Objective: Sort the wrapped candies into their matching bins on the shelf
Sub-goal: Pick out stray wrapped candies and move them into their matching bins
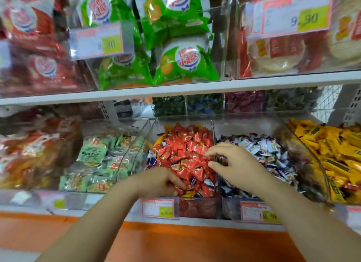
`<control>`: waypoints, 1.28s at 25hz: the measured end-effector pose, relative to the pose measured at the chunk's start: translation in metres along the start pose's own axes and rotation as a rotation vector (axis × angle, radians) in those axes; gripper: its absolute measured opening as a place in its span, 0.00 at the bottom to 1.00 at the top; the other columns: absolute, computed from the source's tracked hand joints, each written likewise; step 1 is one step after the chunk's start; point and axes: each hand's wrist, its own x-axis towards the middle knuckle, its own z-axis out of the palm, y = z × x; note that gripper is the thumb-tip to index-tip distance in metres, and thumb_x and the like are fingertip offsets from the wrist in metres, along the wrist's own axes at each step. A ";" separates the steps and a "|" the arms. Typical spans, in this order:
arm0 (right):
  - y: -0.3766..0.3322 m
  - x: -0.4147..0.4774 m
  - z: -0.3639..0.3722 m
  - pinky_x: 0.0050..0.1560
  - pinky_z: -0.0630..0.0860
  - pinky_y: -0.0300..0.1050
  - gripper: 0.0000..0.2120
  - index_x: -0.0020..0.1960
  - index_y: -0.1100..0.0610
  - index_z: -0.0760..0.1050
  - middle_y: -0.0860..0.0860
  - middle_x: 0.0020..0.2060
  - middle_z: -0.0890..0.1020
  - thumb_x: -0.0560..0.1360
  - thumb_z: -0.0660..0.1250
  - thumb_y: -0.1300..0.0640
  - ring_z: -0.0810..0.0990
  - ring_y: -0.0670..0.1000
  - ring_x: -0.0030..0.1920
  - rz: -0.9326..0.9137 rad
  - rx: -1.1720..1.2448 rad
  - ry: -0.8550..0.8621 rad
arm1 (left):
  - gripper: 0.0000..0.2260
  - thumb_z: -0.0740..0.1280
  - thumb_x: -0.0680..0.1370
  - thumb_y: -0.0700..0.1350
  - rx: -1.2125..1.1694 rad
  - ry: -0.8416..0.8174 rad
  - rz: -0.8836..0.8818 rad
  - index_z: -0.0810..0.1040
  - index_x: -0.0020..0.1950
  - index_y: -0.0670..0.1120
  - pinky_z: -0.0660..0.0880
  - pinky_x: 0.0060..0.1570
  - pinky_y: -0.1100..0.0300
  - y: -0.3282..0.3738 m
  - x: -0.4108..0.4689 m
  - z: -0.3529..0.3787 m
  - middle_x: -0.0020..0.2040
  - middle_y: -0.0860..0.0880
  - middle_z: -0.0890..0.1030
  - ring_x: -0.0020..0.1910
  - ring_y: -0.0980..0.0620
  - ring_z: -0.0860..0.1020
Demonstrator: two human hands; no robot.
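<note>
Head view: both hands work in the clear red-candy bin (197,207) on the lower shelf (136,219). The left hand (163,180) sits low at the bin's front, fingers curled into the heap of red candies (183,148); whether it grips one I cannot tell. The right hand (231,160) hovers over the divider between this bin and the blue-and-white candy bin (242,207) to its right, thumb and forefinger drawn close as if pinching, though any candy between them is too small to make out. Stray blue-and-white wrappers (151,161) lie at the red heap's left edge, and others near its front. Those by the left edge lie nearer the left hand, yet their bin lies to the right, beyond the right hand.
</note>
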 end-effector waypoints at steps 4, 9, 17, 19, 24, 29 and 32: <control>0.001 -0.002 -0.001 0.61 0.69 0.39 0.12 0.59 0.48 0.77 0.42 0.61 0.74 0.76 0.65 0.53 0.71 0.43 0.62 -0.022 -0.014 -0.016 | 0.17 0.67 0.77 0.45 0.089 0.068 -0.006 0.75 0.66 0.52 0.68 0.61 0.63 -0.007 0.014 0.001 0.65 0.54 0.75 0.62 0.55 0.73; 0.000 -0.008 -0.006 0.67 0.64 0.41 0.11 0.58 0.46 0.77 0.40 0.67 0.69 0.76 0.64 0.52 0.65 0.40 0.67 -0.027 -0.015 -0.082 | 0.18 0.67 0.77 0.46 0.173 0.238 -0.007 0.73 0.67 0.50 0.65 0.66 0.59 -0.008 0.011 0.002 0.65 0.53 0.73 0.63 0.54 0.71; -0.001 -0.013 -0.008 0.69 0.59 0.41 0.11 0.58 0.45 0.76 0.39 0.68 0.67 0.76 0.64 0.51 0.64 0.40 0.68 -0.029 -0.019 -0.096 | 0.14 0.65 0.77 0.39 -0.052 -0.022 -0.013 0.77 0.62 0.48 0.70 0.55 0.70 0.018 0.011 0.003 0.58 0.53 0.79 0.56 0.59 0.77; -0.001 -0.013 -0.008 0.69 0.59 0.41 0.11 0.58 0.45 0.76 0.39 0.68 0.67 0.76 0.64 0.51 0.64 0.40 0.68 -0.034 -0.021 -0.102 | 0.17 0.64 0.77 0.36 -0.003 -0.104 -0.034 0.75 0.64 0.48 0.70 0.57 0.68 0.020 0.020 0.004 0.62 0.53 0.77 0.59 0.57 0.75; -0.001 -0.014 -0.011 0.67 0.62 0.40 0.11 0.58 0.45 0.76 0.39 0.68 0.68 0.76 0.65 0.52 0.65 0.41 0.67 -0.042 -0.001 -0.116 | 0.13 0.66 0.76 0.38 0.077 -0.114 -0.043 0.78 0.59 0.49 0.72 0.48 0.64 0.022 0.028 0.005 0.53 0.52 0.79 0.48 0.54 0.76; 0.003 -0.022 -0.023 0.55 0.63 0.25 0.11 0.58 0.46 0.77 0.39 0.61 0.74 0.77 0.64 0.53 0.70 0.36 0.58 -0.069 0.021 -0.080 | 0.15 0.68 0.72 0.37 -0.216 0.061 -0.039 0.77 0.57 0.48 0.70 0.36 0.68 0.019 0.011 0.002 0.44 0.53 0.75 0.34 0.60 0.73; 0.011 -0.032 -0.035 0.52 0.70 0.27 0.10 0.57 0.46 0.77 0.39 0.56 0.76 0.77 0.64 0.54 0.73 0.37 0.55 -0.046 0.058 -0.029 | 0.14 0.67 0.72 0.34 -0.393 0.227 -0.001 0.77 0.54 0.48 0.69 0.34 0.67 0.022 -0.001 -0.005 0.40 0.51 0.72 0.31 0.61 0.71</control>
